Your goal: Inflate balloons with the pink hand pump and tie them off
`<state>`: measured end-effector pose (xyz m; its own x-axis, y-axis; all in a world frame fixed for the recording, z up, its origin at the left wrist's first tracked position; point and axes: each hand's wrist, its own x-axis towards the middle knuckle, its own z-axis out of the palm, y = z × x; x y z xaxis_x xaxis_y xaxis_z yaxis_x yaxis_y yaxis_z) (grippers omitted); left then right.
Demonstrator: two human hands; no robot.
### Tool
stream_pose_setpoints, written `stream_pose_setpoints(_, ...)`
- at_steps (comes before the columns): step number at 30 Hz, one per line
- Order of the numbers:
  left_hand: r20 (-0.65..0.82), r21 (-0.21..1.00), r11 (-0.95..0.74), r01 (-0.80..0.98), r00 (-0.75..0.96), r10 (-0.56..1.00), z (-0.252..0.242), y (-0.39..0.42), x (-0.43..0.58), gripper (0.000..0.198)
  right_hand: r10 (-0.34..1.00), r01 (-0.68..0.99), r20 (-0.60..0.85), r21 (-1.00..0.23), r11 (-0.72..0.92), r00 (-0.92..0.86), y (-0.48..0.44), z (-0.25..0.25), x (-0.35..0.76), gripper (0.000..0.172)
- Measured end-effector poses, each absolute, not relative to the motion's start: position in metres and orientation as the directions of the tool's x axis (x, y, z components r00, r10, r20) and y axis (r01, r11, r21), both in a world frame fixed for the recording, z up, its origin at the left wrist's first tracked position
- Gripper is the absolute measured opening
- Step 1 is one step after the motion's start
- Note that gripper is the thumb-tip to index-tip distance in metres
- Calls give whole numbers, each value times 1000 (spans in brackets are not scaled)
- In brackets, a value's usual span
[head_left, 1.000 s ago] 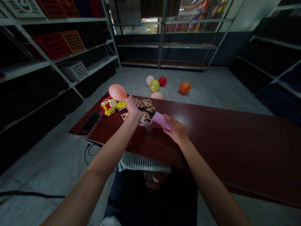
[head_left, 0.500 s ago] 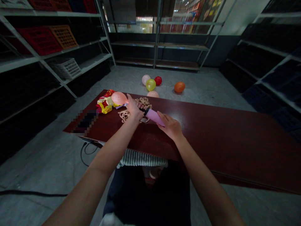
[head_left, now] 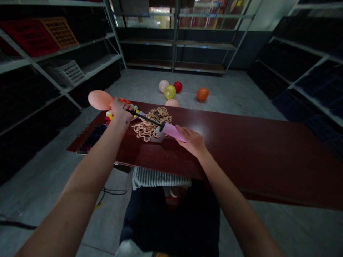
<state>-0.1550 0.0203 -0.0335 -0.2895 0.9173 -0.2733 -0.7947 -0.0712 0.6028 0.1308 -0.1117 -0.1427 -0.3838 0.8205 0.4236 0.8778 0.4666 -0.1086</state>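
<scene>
My left hand (head_left: 121, 110) grips the neck of a peach balloon (head_left: 99, 100), which is partly inflated, together with the thin black nozzle of a pink hand pump (head_left: 173, 131). My right hand (head_left: 193, 142) wraps the pump's pink end. Under the pump lies a heap of peach-coloured curled pieces (head_left: 151, 123) on a dark red wooden table (head_left: 241, 157). Bright yellow and red packaging (head_left: 109, 117) sits by my left hand, partly hidden behind it.
Several balloons (head_left: 169, 91) lie on the grey floor beyond the table. Metal shelves (head_left: 64, 53) with crates and baskets line the left, and dark shelves (head_left: 292, 67) stand on the right. A pixelated object (head_left: 91, 139) lies at the table's left end.
My left hand has swung left with the balloon and pump nozzle, moving off the heap. The balloon appears larger. The heap of curled pieces is now uncovered.
</scene>
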Motion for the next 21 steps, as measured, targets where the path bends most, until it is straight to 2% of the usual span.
stream_pose_setpoints(3,-258,601,-173,-781,-394,882,-27,15,-149,48,822,877,436,-135,461,-365,-111,-144,131,63)
stream_pose_setpoints(9,-128,561,-228,-796,-355,926,-30,9,-123,52,867,923,433,-168,346,-247,-111,-142,137,64)
stream_pose_setpoints(14,-86,535,-208,-819,-298,951,-39,1,-97,56,873,926,431,-181,331,-228,-111,-141,137,62)
stream_pose_setpoints(21,-113,515,-152,-844,-243,963,-67,-26,-33,58,868,938,438,-135,319,-233,-111,-143,139,64)
